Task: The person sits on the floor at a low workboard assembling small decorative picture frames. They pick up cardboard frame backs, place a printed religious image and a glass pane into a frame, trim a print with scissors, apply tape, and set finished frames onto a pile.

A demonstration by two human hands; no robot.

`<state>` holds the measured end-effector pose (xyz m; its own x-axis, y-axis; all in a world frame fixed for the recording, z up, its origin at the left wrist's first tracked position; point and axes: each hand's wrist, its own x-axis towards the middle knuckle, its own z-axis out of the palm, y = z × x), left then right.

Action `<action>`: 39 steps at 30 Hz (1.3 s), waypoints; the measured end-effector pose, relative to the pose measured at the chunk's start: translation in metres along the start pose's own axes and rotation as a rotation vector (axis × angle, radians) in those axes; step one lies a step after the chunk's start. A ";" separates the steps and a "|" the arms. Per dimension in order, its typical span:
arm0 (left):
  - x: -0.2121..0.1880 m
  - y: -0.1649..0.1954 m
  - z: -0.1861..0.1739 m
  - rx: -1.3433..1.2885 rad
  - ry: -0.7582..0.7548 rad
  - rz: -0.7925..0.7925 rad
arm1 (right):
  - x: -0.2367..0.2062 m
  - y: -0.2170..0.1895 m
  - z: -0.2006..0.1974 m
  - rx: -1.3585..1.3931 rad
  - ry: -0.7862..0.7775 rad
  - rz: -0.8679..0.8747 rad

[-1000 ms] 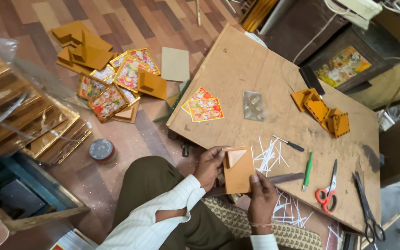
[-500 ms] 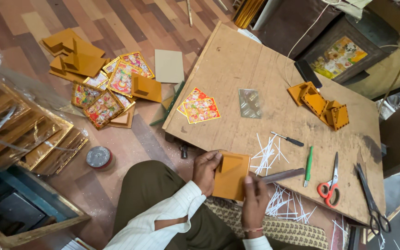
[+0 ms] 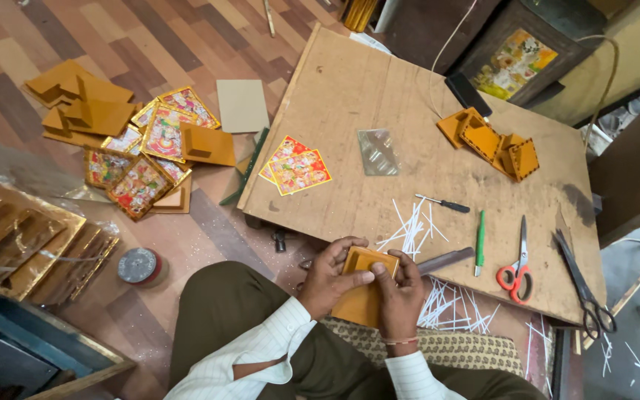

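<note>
Orange frame back is held in both hands at the near edge of the wooden board, above the person's lap. The left hand is closed around its left side with the thumb pressed across the face, and the right hand is clasped over its right side, thumb laid on top. Half a second ago the piece was presented as a flat orange panel; now a recessed side with a raised rim is turned upward, and the hands are drawn closer together over it. A second ago a pale corner was seen on the piece; none is visible now.

White strips are scattered just beyond the hands, with a small screwdriver, a green pen, red-handled scissors and black scissors lying to the right. A grey flat bar lies just beside the right hand. A small glass pane and printed picture cards rest mid-board.

The lower part of the held piece is covered by the fingers, so its full outline cannot be made out. Whether the bar touches the right hand cannot be told. The pile of orange frame parts at the far side is too jumbled to count.
</note>
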<state>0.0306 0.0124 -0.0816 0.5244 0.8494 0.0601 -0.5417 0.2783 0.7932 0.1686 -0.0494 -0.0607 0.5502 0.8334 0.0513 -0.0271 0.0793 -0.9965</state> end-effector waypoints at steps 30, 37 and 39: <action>0.007 -0.039 -0.020 -0.015 0.230 -0.028 | -0.017 0.026 -0.012 0.091 0.090 0.050; -0.001 -0.011 0.001 0.158 0.147 0.030 | -0.013 0.033 -0.015 0.043 0.173 0.008; -0.004 0.006 0.007 0.061 0.050 -0.020 | -0.009 0.033 -0.017 0.104 0.175 0.021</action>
<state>0.0300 0.0075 -0.0730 0.5008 0.8655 0.0148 -0.4892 0.2688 0.8297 0.1772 -0.0640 -0.0951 0.6853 0.7282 0.0089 -0.1217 0.1265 -0.9845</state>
